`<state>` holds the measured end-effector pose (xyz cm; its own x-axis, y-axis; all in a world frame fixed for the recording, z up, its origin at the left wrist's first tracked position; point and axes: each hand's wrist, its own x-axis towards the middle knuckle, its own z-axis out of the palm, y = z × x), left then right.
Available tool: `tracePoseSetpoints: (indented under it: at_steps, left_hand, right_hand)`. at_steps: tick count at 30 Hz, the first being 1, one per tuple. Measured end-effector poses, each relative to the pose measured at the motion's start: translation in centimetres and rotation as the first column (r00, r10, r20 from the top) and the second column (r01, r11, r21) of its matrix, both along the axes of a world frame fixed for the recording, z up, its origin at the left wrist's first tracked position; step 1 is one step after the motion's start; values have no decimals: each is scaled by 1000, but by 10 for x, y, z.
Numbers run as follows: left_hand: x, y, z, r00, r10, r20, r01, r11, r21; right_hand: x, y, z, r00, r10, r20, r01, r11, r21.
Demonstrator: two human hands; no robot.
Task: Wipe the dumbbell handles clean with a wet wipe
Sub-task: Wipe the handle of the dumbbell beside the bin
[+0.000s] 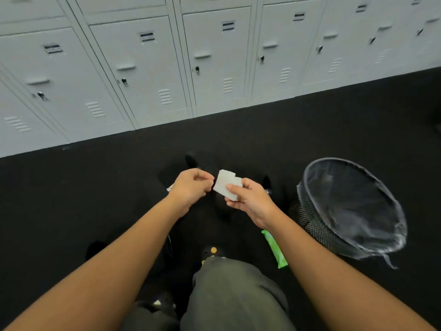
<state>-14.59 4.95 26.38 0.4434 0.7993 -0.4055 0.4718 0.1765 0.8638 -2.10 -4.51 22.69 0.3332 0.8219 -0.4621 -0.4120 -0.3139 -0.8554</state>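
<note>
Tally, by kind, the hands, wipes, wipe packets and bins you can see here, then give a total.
Hands: 2 (left hand, right hand, both holding the wipe)
White wipe: 1
Green packet: 1
Mesh bin: 1
Total: 5

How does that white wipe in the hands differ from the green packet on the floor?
The folded wet wipe is white and squarish; the wipe packet is green, long and narrow. The wipe is held up between the left hand and right hand; the packet lies on the floor.
</note>
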Motion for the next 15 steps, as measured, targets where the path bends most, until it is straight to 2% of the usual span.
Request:
tracePoseSetpoints:
  at_steps: [3, 7, 15]
  left_hand:
    - [5, -20, 8, 998, -63, -13, 64, 997, 36]
    - [7, -33, 10, 998, -59, 15, 58, 997, 57]
    - [11, -33, 20, 953, 95, 287, -31, 975, -220]
  right_hand:
    - [4, -16, 11, 1000, -18, 2, 18, 1000, 26]
    - [2, -24, 25, 1000, 5, 30, -7, 997, 71]
    - [8, -25, 49, 988, 75, 138, -90, 990, 107]
